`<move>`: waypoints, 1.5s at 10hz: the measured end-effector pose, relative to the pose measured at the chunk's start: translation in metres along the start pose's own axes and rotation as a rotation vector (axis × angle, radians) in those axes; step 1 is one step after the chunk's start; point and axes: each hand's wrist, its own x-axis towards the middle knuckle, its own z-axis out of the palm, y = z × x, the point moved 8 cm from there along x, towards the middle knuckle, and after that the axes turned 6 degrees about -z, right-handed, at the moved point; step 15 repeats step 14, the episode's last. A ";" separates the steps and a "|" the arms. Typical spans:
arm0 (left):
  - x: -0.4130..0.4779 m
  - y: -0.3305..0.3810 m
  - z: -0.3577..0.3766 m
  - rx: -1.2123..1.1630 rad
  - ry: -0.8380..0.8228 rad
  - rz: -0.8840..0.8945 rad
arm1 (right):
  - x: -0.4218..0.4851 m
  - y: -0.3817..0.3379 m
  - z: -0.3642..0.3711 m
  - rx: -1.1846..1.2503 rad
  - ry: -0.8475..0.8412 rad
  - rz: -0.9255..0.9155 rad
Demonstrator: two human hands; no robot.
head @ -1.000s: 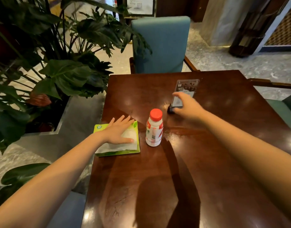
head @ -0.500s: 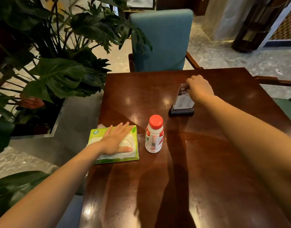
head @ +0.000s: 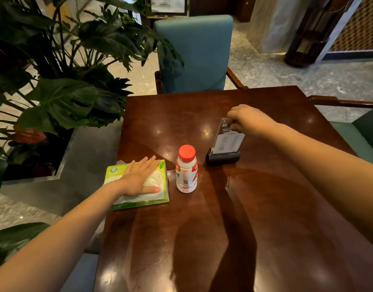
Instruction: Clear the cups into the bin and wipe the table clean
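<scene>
Right hand (head: 249,121) now pinches the acrylic sign holder (head: 226,142) by its top, having shifted from its base; left hand (head: 139,179) stays flat on the tissue pack (head: 137,184), wiping not begun

teal chair (head: 194,53), leafy plant (head: 61,85), tissue pack (head: 160,186), bottle (head: 186,171), sign stand (head: 225,148)

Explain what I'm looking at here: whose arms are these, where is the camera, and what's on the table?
No machine here: a person wears a camera on the head, looking down at their own two bare arms. The left hand lies flat and open on a green tissue pack at the table's left edge. The right hand pinches the top of a clear sign stand, which leans in its dark base. Between them stands a small bottle with a red cap, upright and untouched. No cups or bin show in this view. A plant and a teal chair stand beyond the table.
</scene>
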 end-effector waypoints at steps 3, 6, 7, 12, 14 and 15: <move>-0.003 0.017 -0.016 -0.040 -0.044 -0.027 | -0.034 -0.031 0.009 -0.056 -0.070 -0.079; -0.002 0.090 -0.045 -0.875 0.131 0.101 | -0.052 -0.042 0.020 -0.058 -0.093 -0.087; -0.002 0.086 -0.046 -0.895 0.248 0.020 | -0.056 -0.044 0.023 -0.059 -0.087 -0.083; -0.014 0.097 -0.042 -0.853 0.221 -0.044 | -0.068 -0.040 0.036 0.174 -0.044 0.075; -0.030 0.096 -0.038 -0.659 0.122 -0.194 | -0.080 -0.045 0.027 0.216 -0.054 0.120; -0.030 0.096 -0.038 -0.659 0.122 -0.194 | -0.080 -0.045 0.027 0.216 -0.054 0.120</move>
